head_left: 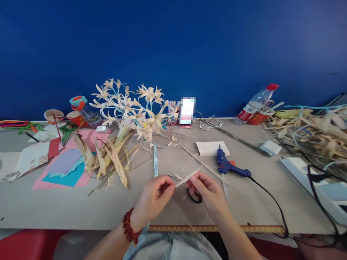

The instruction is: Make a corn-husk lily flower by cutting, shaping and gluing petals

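Note:
A thin, pale strip of husk (185, 178) is stretched between my hands above the table's near middle. My left hand (158, 195) pinches its lower left end with thumb and finger. At the upper right end, my right hand (205, 187) grips it between thumb and fingertips. Partly hidden beneath my hands lie scissors, with a black handle loop (194, 196) showing beside my right fingers. Just beyond, a thin wooden stick (204, 164) lies slantwise. A light blue ribbon (155, 160) runs toward my left hand.
A blue glue gun (233, 166) lies right of my hands beside a white card (206, 148). Husk flowers (146, 115) stand behind, with dried husks (108, 155) and coloured paper (65, 162) at left. A power strip (311, 187), bottle (255, 104) and husk pile (314, 133) occupy the right.

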The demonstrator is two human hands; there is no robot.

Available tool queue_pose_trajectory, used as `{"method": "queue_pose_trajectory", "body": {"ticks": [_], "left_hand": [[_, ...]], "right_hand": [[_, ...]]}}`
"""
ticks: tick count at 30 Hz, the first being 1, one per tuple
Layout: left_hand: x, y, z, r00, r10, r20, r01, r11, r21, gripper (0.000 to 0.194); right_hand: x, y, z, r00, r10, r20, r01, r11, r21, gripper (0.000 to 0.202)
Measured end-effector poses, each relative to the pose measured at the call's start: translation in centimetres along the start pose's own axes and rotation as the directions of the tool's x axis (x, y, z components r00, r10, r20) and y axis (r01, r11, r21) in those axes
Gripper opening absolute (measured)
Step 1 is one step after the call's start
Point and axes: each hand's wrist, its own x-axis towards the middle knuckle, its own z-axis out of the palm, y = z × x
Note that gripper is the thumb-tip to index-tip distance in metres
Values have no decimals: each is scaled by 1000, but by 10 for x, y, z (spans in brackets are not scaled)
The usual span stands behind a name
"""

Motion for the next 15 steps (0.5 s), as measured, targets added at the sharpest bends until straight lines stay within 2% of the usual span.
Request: {"method": "queue_pose_trajectory", "body": {"ticks": [2,3,5,7,9,11,13,15], "left_hand": [[3,-6,-6,999,-37,3,37,996,-81,19],[5,-8,-8,999,-53,5,53,991,-126,20],[10,-10,-12,997,-70,9,71,975,-210,20],[17,-10,-13,997,-76,22,79,956,-281,22],[27,-8,-12,996,-72,47,84,938,-336,23],[36,-8,-7,996,-59,67,80,925,-371,24],[44,-9,-2,996,-46,75,72,921,-383,25],[48,-12,2,997,-39,69,63,920,-388,26]], "right_hand": [[0,-1,-12,994,-105,35,111,955,-276,31],[1,0,-19,987,-149,55,158,892,-424,28],[3,5,-35,971,-227,73,216,709,-672,22],[8,11,-50,938,-335,90,254,486,-836,19],[16,16,-60,908,-399,126,243,257,-935,18],[26,20,-65,902,-404,152,202,84,-976,19],[35,23,-65,911,-383,153,165,-2,-986,16],[42,23,-66,920,-364,145,148,-19,-989,16]]}}
